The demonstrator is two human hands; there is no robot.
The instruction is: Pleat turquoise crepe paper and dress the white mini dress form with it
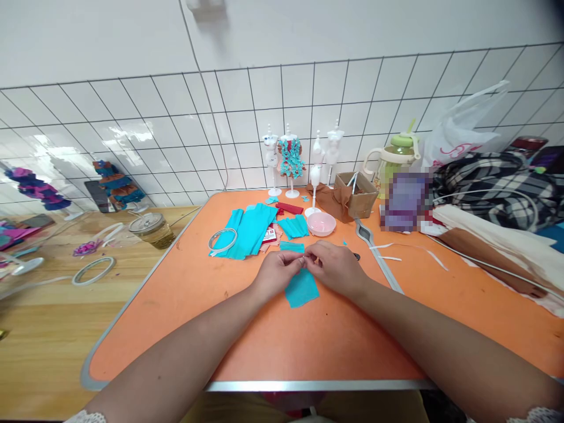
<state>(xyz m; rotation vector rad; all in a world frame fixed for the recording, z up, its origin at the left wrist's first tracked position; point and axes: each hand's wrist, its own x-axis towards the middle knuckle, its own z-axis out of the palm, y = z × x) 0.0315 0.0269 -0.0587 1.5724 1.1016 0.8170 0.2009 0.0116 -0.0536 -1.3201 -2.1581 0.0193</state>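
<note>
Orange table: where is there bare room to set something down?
One patch of the table lies between its slanted left edge, the tape ring and the left forearm. Another lies between that and the right forearm, from the blue sheet to the front edge. The back is crowded: dress forms, pink bowl, cardboard box.

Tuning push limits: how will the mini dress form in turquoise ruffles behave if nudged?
Likely tippy: the mini dress form carries its torso on a thin stem above a small round base. Probably light, given its slender, plastic-looking build. The ruffles look thin, so may crumple.
</note>
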